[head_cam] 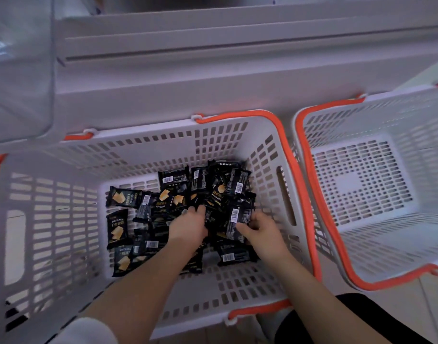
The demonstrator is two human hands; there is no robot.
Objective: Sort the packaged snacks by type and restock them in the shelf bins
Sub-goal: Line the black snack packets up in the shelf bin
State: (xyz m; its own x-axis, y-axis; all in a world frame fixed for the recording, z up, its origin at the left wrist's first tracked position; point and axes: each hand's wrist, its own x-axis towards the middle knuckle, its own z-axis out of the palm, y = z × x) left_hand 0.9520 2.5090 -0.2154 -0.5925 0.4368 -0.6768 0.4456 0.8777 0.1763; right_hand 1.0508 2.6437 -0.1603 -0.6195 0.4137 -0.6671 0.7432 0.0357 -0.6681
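Snacks: black packets (180, 212) lie heaped on the floor of the white basket (51, 219).
Left hand (188, 225): fingers curl into the heap, gripping packets.
Right hand (259, 228): pinches one packet (239, 219) by its side edge.
Handling: likely light, crinkly, slippery film; contents probably brittle, so gather loosely by the edges.
Hidden: fingertips buried among packets; shelf bins are not clearly in view.

Baskets: 2, both white plastic with orange handles; the near basket (64, 219) holds the stock, the second basket (362, 184) stands to its right. Snack packets (118, 229): black wrappers, one kind, roughly 20 visible; exact count not possible, pile overlaps. Hands in the pile: 2, left hand (188, 225) and right hand (259, 229).
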